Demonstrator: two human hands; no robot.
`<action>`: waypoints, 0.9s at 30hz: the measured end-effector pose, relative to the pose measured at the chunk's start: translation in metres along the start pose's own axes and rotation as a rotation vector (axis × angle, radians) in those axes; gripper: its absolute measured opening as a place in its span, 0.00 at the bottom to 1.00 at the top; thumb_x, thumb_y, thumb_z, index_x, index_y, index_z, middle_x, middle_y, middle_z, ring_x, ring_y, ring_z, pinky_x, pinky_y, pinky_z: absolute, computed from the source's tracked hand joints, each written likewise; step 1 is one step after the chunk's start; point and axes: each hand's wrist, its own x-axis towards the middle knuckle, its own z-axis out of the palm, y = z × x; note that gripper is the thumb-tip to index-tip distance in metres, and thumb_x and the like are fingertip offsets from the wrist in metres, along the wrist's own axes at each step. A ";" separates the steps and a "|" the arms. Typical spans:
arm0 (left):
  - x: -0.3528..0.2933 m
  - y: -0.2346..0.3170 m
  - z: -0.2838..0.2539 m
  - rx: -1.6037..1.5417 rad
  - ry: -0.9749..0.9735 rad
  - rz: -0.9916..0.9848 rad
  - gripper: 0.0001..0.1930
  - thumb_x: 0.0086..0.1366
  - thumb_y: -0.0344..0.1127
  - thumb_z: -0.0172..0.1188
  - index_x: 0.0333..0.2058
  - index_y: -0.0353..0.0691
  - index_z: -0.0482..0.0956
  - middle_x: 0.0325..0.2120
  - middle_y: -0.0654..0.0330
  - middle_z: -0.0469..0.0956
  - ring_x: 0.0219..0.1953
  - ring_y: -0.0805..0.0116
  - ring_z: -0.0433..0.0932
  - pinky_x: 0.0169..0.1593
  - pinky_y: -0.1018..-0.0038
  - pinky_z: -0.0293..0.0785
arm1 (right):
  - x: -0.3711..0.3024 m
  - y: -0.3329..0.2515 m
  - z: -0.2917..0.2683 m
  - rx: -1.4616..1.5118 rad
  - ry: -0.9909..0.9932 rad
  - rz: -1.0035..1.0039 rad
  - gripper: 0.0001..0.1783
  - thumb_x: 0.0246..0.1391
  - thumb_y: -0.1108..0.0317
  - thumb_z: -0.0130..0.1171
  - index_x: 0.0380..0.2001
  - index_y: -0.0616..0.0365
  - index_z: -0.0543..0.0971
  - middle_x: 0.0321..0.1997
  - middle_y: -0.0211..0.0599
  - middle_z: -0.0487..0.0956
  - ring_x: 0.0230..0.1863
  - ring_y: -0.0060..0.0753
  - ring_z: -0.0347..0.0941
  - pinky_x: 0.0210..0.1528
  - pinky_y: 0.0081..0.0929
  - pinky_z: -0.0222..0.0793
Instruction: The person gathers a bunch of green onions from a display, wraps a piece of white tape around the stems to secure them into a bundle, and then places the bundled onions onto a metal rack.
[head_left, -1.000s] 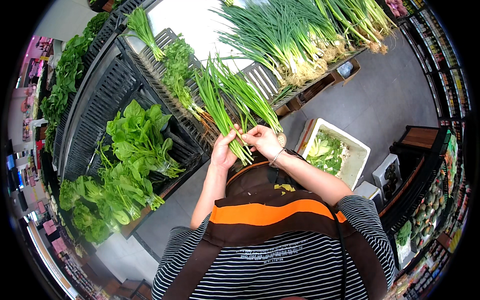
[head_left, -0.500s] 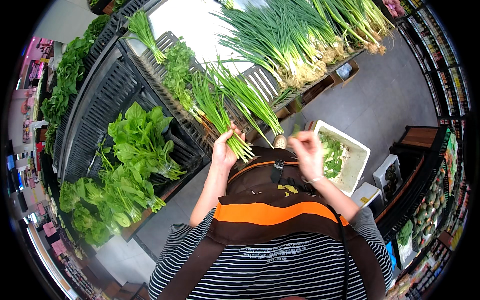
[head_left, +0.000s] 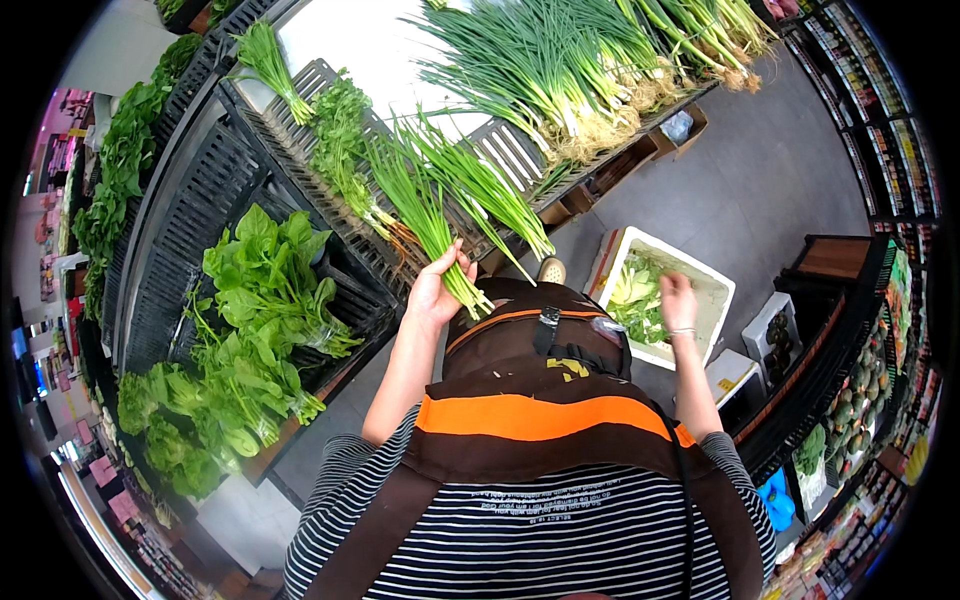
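Observation:
My left hand (head_left: 433,290) is closed round the cut ends of a bunch of garlic chives (head_left: 415,195), whose green tips point away over the display rack. Beside it, a second bunch of garlic chives (head_left: 490,195) lies on the slatted black rack (head_left: 300,120). My right hand (head_left: 679,303) hangs over a white foam box (head_left: 712,300) to the right. Inside that box are loose green leaf trimmings (head_left: 635,297). The right hand's fingers point down and partly hide one another, so I cannot make out whether they hold anything.
Coriander (head_left: 340,135) with orange-brown roots lies left of the chives. Rooted spring onions (head_left: 560,80) fill the far rack. Leafy greens (head_left: 265,280) sit in a black crate at left. A produce stand (head_left: 840,260) edges the right side.
My right hand has moved from near the chives out to the right, over the foam box. The left hand still holds its bunch, and the whole view has shifted slightly.

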 end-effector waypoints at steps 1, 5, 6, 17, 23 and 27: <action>0.001 0.000 -0.002 0.022 0.019 -0.007 0.10 0.65 0.32 0.55 0.45 0.41 0.74 0.28 0.66 0.74 0.32 0.74 0.76 0.47 0.69 0.76 | -0.006 -0.050 -0.004 0.062 -0.146 -0.058 0.17 0.58 0.57 0.53 0.39 0.60 0.78 0.37 0.44 0.81 0.36 0.35 0.79 0.40 0.31 0.72; 0.007 -0.002 0.004 0.111 0.048 0.013 0.09 0.63 0.29 0.57 0.42 0.38 0.74 0.29 0.63 0.75 0.34 0.70 0.77 0.44 0.67 0.79 | -0.025 -0.150 0.033 0.317 -0.777 0.075 0.21 0.58 0.52 0.53 0.36 0.62 0.80 0.30 0.34 0.83 0.28 0.23 0.77 0.33 0.24 0.73; 0.009 -0.003 0.006 0.124 0.085 0.029 0.08 0.62 0.28 0.57 0.41 0.38 0.74 0.31 0.61 0.76 0.35 0.67 0.78 0.43 0.66 0.80 | -0.027 -0.169 0.041 0.424 -0.897 0.210 0.21 0.60 0.54 0.53 0.39 0.63 0.78 0.33 0.33 0.83 0.24 0.19 0.73 0.28 0.18 0.70; -0.008 -0.010 0.030 0.228 0.037 0.082 0.10 0.68 0.30 0.47 0.46 0.34 0.65 0.50 0.49 0.73 0.54 0.52 0.72 0.53 0.61 0.74 | -0.061 -0.222 0.064 0.607 -0.889 -0.146 0.11 0.55 0.64 0.56 0.31 0.62 0.78 0.26 0.34 0.83 0.27 0.22 0.79 0.32 0.21 0.72; 0.000 -0.011 0.019 0.053 0.059 0.106 0.07 0.68 0.33 0.47 0.40 0.37 0.71 0.31 0.63 0.75 0.30 0.73 0.74 0.39 0.71 0.77 | -0.042 -0.234 0.039 0.430 -0.726 -0.219 0.13 0.53 0.58 0.58 0.29 0.57 0.79 0.22 0.33 0.81 0.26 0.33 0.79 0.33 0.29 0.72; -0.002 -0.011 0.030 -0.012 0.008 0.087 0.08 0.67 0.37 0.49 0.34 0.39 0.71 0.27 0.64 0.74 0.27 0.74 0.72 0.32 0.74 0.73 | -0.017 -0.229 0.042 0.104 -0.221 -0.438 0.13 0.45 0.61 0.65 0.29 0.57 0.74 0.30 0.41 0.75 0.33 0.48 0.74 0.35 0.42 0.70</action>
